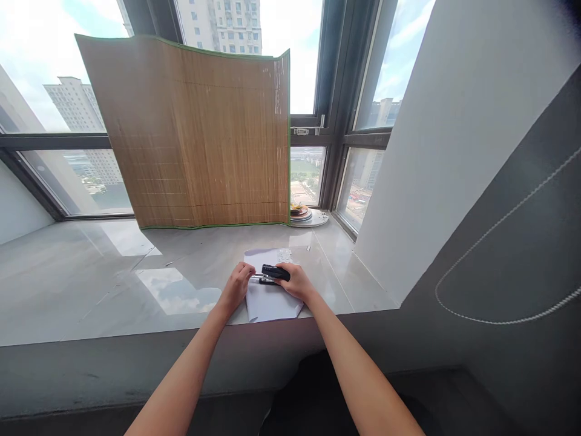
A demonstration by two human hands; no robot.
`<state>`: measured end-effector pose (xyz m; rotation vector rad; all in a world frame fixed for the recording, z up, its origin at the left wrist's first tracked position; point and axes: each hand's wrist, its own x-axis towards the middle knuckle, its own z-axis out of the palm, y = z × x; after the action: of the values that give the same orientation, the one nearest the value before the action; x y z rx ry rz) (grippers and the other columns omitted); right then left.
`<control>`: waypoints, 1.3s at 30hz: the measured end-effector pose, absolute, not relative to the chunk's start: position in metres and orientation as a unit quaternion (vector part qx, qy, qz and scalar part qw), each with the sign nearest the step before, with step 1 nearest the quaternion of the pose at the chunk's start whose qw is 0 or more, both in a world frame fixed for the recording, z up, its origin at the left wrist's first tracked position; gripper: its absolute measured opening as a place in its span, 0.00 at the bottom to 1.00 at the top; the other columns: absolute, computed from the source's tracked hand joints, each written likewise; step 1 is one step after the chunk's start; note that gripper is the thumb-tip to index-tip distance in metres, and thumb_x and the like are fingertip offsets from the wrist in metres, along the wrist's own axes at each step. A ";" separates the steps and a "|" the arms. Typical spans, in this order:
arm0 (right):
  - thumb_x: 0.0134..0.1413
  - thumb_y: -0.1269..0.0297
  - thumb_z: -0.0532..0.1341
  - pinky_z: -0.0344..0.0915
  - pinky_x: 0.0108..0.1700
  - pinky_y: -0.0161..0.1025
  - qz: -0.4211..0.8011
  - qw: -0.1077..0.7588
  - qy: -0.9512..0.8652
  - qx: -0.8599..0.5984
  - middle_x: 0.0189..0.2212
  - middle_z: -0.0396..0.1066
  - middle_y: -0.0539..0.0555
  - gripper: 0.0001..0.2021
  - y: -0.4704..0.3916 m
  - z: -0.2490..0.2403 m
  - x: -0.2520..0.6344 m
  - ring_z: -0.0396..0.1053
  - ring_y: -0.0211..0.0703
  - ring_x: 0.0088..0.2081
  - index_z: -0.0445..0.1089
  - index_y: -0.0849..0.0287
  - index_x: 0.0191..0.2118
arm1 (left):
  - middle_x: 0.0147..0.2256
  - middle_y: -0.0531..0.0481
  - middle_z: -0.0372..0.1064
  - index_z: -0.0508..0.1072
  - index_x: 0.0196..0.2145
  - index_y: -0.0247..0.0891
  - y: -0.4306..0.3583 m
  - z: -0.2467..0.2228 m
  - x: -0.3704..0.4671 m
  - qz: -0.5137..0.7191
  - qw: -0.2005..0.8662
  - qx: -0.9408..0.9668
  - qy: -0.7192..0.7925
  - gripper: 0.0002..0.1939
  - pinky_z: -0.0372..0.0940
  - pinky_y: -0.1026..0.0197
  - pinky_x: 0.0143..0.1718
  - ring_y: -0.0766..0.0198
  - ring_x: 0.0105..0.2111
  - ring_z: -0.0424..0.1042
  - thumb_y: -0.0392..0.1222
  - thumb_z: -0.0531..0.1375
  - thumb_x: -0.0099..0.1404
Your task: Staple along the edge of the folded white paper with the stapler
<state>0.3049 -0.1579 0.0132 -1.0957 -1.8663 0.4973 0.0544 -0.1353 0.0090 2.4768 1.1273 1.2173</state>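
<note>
A black stapler (275, 272) is held over white sheets of paper (272, 304) on the pale stone sill. My right hand (295, 281) is closed around its right end. At the other end, the fingers of my left hand (238, 284) pinch a thin silver metal part that sticks out of the stapler. Whether that part is being pulled out or pushed in cannot be told. A small printed patch (284, 255) shows at the top right of the paper, and its lower corners curl slightly.
A brown bamboo mat (204, 139) with green edging leans upright against the window. Right of it, several stacked plates (299, 212) rest on a white oval board (318, 219). The sill's front edge (181, 334) runs just before my wrists. A white beaded cord (490, 321) hangs at right.
</note>
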 end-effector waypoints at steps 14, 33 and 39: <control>0.52 0.70 0.72 0.69 0.50 0.43 0.203 0.441 -0.753 -0.443 0.44 0.80 0.54 0.18 -0.156 0.010 0.305 0.76 0.49 0.45 0.77 0.54 0.50 | 0.39 0.48 0.70 0.76 0.42 0.41 -0.133 0.008 0.053 0.420 0.093 0.819 0.381 0.10 0.67 0.60 0.40 0.61 0.36 0.73 0.39 0.54 0.75; 0.53 0.70 0.71 0.69 0.53 0.46 0.205 0.439 -0.754 -0.444 0.46 0.80 0.55 0.18 -0.155 0.008 0.307 0.76 0.51 0.47 0.77 0.53 0.50 | 0.43 0.44 0.70 0.78 0.43 0.41 -0.120 0.002 0.054 0.343 0.004 0.849 0.403 0.08 0.65 0.53 0.46 0.53 0.42 0.68 0.32 0.61 0.70; 0.52 0.70 0.71 0.69 0.53 0.46 0.203 0.440 -0.754 -0.443 0.46 0.80 0.55 0.19 -0.155 0.008 0.307 0.76 0.51 0.47 0.77 0.54 0.51 | 0.43 0.44 0.70 0.78 0.43 0.40 -0.117 -0.003 0.054 0.338 0.024 0.846 0.413 0.08 0.65 0.53 0.47 0.53 0.44 0.68 0.32 0.60 0.69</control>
<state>0.3075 -0.1549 0.0078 -1.0995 -1.8734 0.5049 0.0542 -0.1166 -0.0031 2.6173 1.2778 1.0457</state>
